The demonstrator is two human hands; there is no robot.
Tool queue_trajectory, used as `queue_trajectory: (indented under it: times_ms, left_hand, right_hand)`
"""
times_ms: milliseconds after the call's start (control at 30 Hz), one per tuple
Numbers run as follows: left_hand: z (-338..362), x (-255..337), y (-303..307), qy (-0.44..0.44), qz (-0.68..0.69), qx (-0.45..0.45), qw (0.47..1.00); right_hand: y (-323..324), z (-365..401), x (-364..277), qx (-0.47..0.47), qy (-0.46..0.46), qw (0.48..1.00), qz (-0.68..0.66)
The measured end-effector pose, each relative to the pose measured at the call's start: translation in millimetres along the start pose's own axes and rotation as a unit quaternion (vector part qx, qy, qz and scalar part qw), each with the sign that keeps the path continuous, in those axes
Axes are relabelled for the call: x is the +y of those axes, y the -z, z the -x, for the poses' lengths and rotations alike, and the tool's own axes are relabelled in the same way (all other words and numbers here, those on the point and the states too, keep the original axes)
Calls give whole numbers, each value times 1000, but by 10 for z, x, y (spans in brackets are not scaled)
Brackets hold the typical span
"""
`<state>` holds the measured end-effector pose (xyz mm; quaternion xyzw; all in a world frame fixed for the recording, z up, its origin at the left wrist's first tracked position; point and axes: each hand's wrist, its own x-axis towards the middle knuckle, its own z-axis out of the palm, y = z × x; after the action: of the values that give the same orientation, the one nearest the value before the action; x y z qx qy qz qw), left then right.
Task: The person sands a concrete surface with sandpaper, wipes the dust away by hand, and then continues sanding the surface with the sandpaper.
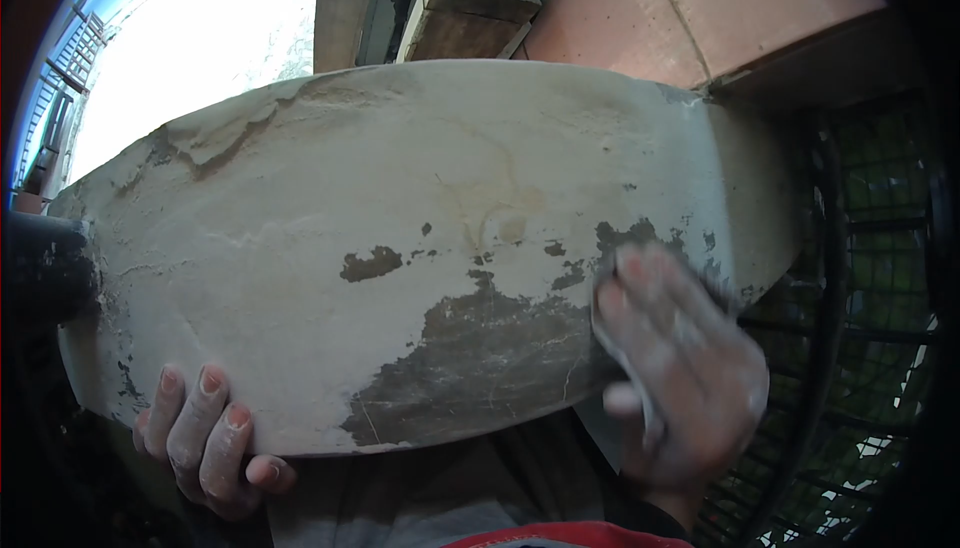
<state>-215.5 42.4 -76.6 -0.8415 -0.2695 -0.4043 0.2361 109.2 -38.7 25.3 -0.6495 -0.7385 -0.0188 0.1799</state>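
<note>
The left hand [192,440] is at the near edge of a big pale slab [290,198], toward its left end. Its fingers are a little bent and slightly spread, they point away from the person, and the fingertips lie on the broad face. The thumb is lower, just beside the near edge. The palm is hidden, so I cannot tell if this hand closes firmly around the edge.

The right hand [695,363] is on the right part of the same face, with the fingers close together and pointing away and to the left. The thumb is apart from them, near the edge. This hand is blurred. A thin edge shows under the palm, but I cannot tell what it is, nor if the hand grips it.

Behind the slab stands a box-like wooden piece [475,8]; whether it is hollow, I cannot tell.

The slab is in front of the person, above the grey clothing [430,498]. Its long axis goes across the view from left to right, and its broad face is turned to the camera. A dark bare patch [480,368] covers part of the near side, between the two hands. The left end meets a dark cylinder [45,268]. The right end is beside a black grid [880,198], and reddish blocks [620,8] are behind on the right.
</note>
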Motion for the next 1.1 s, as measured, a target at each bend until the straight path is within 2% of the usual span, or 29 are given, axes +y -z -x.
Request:
queue_trajectory:
  times_ms: [33,233,300,367,433,500,700,767,800,967,1033,1067,1100]
  left_hand:
    - [-22,2,15,6,-3,-14,1000]
    - [4,-40,-13,-16,-18,-11,1000]
    - [8,1,17,-9,-17,-5,1000]
    - [-29,4,81,-8,-19,-51,998]
    - [2,-10,66,-17,-20,-38,999]
    - [23,-32,47,-19,-26,-27,999]
    - [-16,-2,144,-4,-15,-69,997]
    - [10,-24,122,-18,-24,-62,998]
    - [17,-22,109,-22,-29,-59,998]
    - [-30,21,81,11,-27,-45,999]
    - [-18,-4,111,-4,-19,-50,999]
    - [-16,-26,101,-17,-12,-53,998]
    - [-28,-35,102,-18,-14,-50,998]
  right_hand:
    - [-106,-50,62,44,3,999,-8]
    - [102,29,-121,-22,-36,999,34]
    - [30,-66,-38,-3,-36,999,10]
    - [47,-108,-53,-7,-25,999,31]
    - [105,-75,-153,-17,-23,998,52]
    - [214,-75,-229,-85,-20,995,52]
    - [234,8,-243,-110,4,993,43]
    - [234,-4,-252,-111,11,993,49]
    - [191,20,-166,-83,28,996,27]
    - [113,-94,46,-44,58,997,-2]
    - [212,45,-166,-99,2,993,58]
    - [308,119,-198,-135,-10,990,43]
    - [306,89,-189,-132,-9,990,45]
